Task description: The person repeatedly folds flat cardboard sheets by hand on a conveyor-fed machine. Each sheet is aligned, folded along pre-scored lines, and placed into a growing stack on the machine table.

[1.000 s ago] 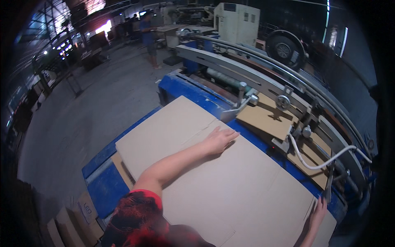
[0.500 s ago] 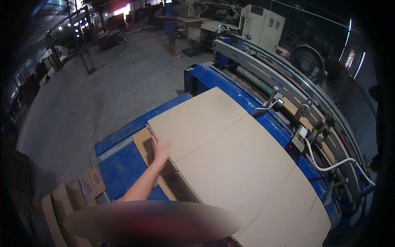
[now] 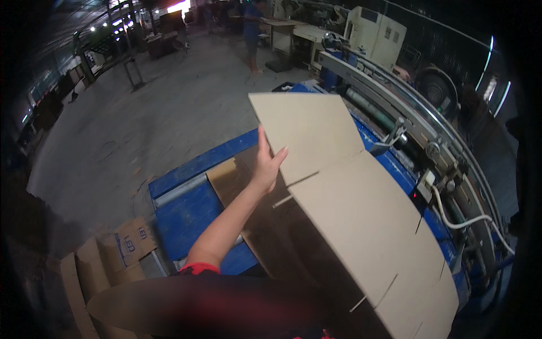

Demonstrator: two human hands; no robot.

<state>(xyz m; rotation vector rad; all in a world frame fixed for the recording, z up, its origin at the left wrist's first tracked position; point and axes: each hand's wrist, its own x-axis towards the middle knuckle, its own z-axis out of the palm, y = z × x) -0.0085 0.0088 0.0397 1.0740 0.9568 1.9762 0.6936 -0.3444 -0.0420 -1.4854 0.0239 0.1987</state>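
My left hand [image 3: 268, 164] grips the left edge of a large flat cardboard sheet [image 3: 350, 198], the thumb on its top face and the fingers along the edge. That edge is lifted and the sheet bends at its crease lines. Short slots cut into it. Under the raised side lies more brown cardboard [image 3: 282, 231] in shadow, on a blue machine bed [image 3: 189, 217]. My right hand is out of view; a blurred dark shape covers the lower edge of the picture.
A blue machine with rollers [image 3: 364, 104], clamps and a white cable [image 3: 451, 229] runs along the right. Folded printed cardboard [image 3: 135, 243] lies at the lower left. Farther off, a person in blue [image 3: 252, 34] stands by a table and pale machines [image 3: 375, 37].
My left hand has moved right and up, taking hold of the sheet's left edge. The sheet has been lifted and shifted right, uncovering the dark cardboard below.
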